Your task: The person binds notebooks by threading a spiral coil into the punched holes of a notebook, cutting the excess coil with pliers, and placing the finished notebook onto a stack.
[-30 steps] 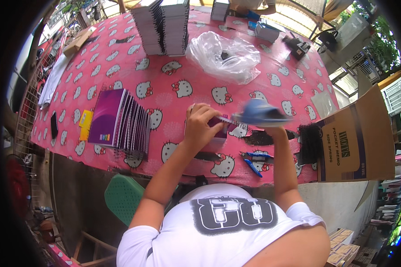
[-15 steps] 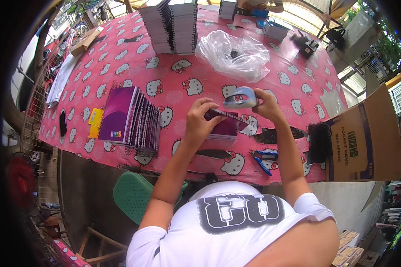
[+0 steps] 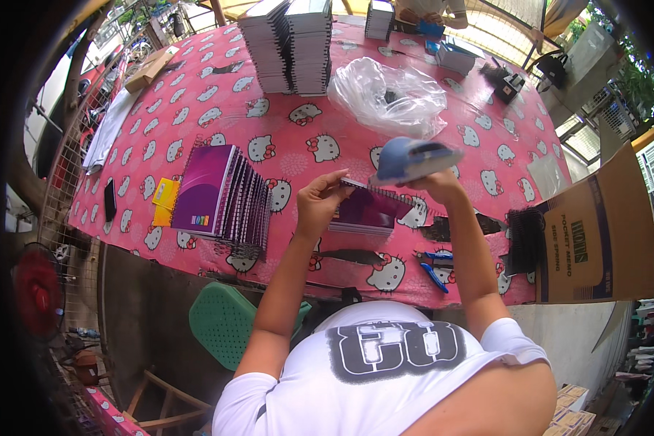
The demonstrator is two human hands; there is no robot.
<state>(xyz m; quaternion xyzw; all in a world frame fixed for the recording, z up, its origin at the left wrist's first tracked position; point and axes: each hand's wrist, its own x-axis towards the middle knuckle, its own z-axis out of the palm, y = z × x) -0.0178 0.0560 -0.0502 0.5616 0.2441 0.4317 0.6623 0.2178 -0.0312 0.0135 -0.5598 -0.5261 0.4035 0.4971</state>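
Observation:
My left hand [image 3: 318, 205] pinches the upper left corner of a small purple notebook [image 3: 374, 207] near the table's front edge. A row of binding runs along the notebook's top edge, tilted up over more purple-covered pages or pads. My right hand [image 3: 439, 187] grips a blue-and-grey, rounded hand tool [image 3: 413, 160], blurred by motion, just above the notebook's right end; its exact kind is unclear. Blue-handled pliers [image 3: 434, 272] lie on the table below my right forearm. To my left stands a thick pile of purple spiral notebooks [image 3: 214, 190].
Yellow packets [image 3: 164, 202] and a phone [image 3: 110, 200] lie left. Tall notebook stacks [image 3: 309, 51] and a crumpled plastic bag [image 3: 392, 98] stand farther back. Black coils [image 3: 525, 236] lie by an open carton [image 3: 603, 232] at right. Another person's hands [image 3: 430, 17] show beyond.
My right hand has turned the blue-and-grey tool and lowered it toward the notebook's bound edge. The left hand keeps its pinch on the notebook. The whole view has shifted slightly.

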